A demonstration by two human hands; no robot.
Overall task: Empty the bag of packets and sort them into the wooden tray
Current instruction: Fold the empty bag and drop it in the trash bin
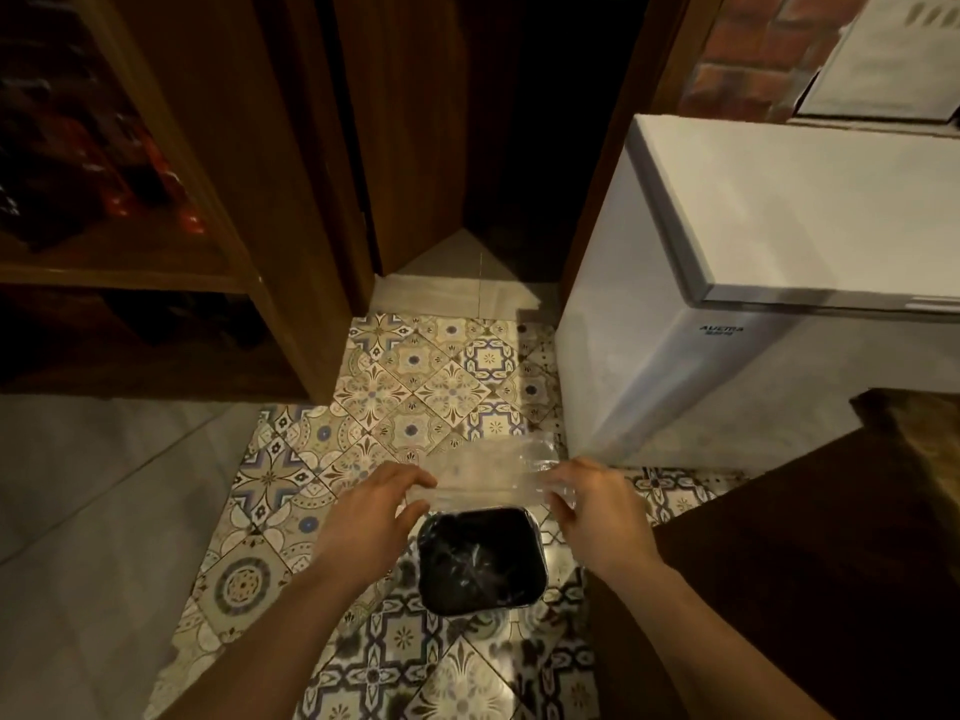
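Observation:
A clear, empty-looking plastic bag is stretched between my two hands above a small black bin lined with a dark bag. My left hand pinches the bag's left end with curled fingers and thumb. My right hand grips the bag's right end. No packets and no wooden tray are in view.
The bin stands on a patterned tile floor. A white chest freezer stands to the right, a dark wooden shelf unit with red packets to the left. A dark wooden counter corner lies at lower right.

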